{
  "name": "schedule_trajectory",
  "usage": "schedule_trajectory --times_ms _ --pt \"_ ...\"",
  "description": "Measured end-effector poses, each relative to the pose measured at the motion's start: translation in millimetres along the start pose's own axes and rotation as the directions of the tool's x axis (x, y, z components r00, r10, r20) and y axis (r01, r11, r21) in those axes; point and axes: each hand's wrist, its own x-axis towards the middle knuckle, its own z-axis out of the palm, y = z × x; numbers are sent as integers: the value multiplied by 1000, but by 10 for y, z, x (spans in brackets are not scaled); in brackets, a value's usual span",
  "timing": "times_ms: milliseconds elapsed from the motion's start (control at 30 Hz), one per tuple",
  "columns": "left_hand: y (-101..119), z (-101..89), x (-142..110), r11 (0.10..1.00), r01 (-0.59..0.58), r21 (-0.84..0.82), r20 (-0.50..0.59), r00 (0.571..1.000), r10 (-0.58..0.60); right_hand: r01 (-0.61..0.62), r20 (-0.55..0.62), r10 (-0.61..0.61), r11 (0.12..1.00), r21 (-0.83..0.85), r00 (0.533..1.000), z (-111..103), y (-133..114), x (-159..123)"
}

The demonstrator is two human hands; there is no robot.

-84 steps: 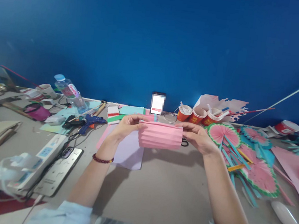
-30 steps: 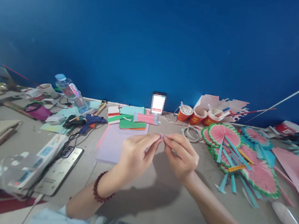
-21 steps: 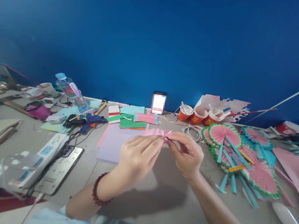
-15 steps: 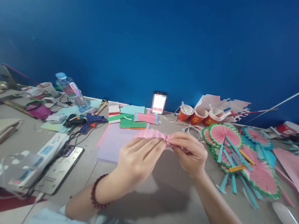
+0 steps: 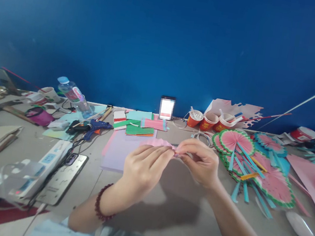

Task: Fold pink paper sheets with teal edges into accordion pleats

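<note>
Between my two hands is a piece of pleated pink paper (image 5: 158, 142), mostly hidden by my fingers. My left hand (image 5: 146, 167), with a dark red bead bracelet at the wrist, is closed on it, fingers pointing right. My right hand (image 5: 200, 161) pinches its right end between thumb and fingertips, close beside the left fingertips. Beneath and behind the left hand lie lilac paper sheets (image 5: 117, 155). Just beyond them are a folded green paper strip (image 5: 139, 130) and pleated pink and blue paper (image 5: 154, 124).
Finished-looking watermelon paper fans (image 5: 237, 142) lie at right, near a white mouse (image 5: 300, 227). Red paper cups (image 5: 210, 122) and a propped phone (image 5: 166, 108) line the blue wall. At left are a bottle (image 5: 75, 96), a blue glue gun (image 5: 96, 127), a power strip (image 5: 47, 165) and another phone (image 5: 62, 179).
The fanned pleats that stuck up between my fingertips have been pressed down and now barely show. My right fingers have shifted slightly over the paper's end; the left hand stays nearly in place.
</note>
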Motion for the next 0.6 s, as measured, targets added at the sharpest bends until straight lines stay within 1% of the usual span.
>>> schedule_trajectory --times_ms 233,333,400,467,533,600 --pt "11 -5 5 1000 0 -28 -2 1000 0 54 2 -54 998 -13 999 -30 -31 -14" --pt "5 -28 18 996 50 -73 67 997 -45 92 3 -92 996 1 996 -33 -47 0" --pt "-9 -32 15 992 83 -96 102 992 -74 92 19 -92 996 5 996 -25 -46 9" --pt "-30 -20 -2 989 107 -107 97 991 -97 51 39 -51 999 14 998 -11 -28 10" --pt "-53 -3 -20 983 130 -131 83 989 -120 -22 59 21 999 26 998 -2 5 9" --pt "-69 7 -25 967 165 -195 103 984 -147 -106 76 104 994 26 992 -8 47 15"
